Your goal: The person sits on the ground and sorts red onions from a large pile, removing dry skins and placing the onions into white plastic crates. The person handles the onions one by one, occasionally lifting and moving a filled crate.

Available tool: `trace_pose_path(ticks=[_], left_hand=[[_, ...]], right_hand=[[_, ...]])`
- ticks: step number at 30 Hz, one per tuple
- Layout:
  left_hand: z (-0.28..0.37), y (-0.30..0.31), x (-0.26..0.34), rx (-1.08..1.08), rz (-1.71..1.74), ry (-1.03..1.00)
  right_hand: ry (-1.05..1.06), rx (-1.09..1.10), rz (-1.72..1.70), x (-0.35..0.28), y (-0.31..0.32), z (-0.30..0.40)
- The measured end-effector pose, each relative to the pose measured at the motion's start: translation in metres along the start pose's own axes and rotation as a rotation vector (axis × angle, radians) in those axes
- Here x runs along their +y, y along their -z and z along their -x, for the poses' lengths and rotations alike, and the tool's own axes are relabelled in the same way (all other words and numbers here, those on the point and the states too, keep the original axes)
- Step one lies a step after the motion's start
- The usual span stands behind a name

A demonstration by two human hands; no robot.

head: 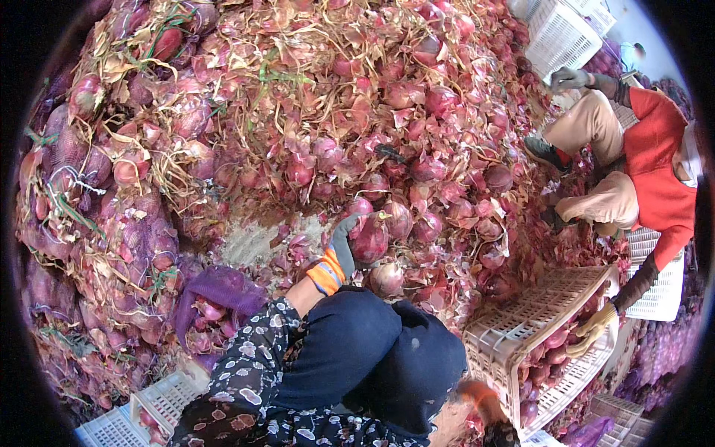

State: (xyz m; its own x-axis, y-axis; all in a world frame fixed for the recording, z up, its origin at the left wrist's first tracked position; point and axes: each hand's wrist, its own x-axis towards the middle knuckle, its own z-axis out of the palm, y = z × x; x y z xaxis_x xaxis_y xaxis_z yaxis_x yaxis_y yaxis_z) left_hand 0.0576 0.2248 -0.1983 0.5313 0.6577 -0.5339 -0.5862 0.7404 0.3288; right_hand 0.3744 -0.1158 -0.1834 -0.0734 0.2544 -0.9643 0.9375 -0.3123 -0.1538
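My left hand (pixel 342 248), in a grey glove with an orange cuff, grips a large red onion (pixel 371 241) with a pale neck. The thumb lies along the onion's left side, just in front of my knees. A paler onion (pixel 386 279) rests below it on loose skins. Low at the right, my right hand (pixel 496 427) is blurred beside a white plastic crate (pixel 539 302), its orange cuff showing. The fingers are partly cut off by the frame's lower edge, so any hold is unclear. Red onions (pixel 550 357) fill the crate, which is tipped towards its side.
A heap of onions and dry skins (pixel 357 112) rises ahead. Purple mesh sacks (pixel 134 223) line the left, and an opened purple net bag (pixel 234 288) holds onions. A co-worker in red (pixel 653 162) sits at right, one yellow-gloved hand (pixel 595 329) at the crate. More crates (pixel 564 39) stand behind.
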Motion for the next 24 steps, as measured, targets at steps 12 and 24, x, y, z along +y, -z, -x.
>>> trace_pose_path(ticks=[12,24], left_hand=[[-0.073,0.031,0.061,0.227,-0.798,-0.311],[-0.202,-0.114,0.263,0.841,-1.865,-0.803]], right_hand=[[-0.059,1.346,0.307,-0.055,0.119,0.057],[-0.015,1.055,0.359,0.031,0.072,0.011]])
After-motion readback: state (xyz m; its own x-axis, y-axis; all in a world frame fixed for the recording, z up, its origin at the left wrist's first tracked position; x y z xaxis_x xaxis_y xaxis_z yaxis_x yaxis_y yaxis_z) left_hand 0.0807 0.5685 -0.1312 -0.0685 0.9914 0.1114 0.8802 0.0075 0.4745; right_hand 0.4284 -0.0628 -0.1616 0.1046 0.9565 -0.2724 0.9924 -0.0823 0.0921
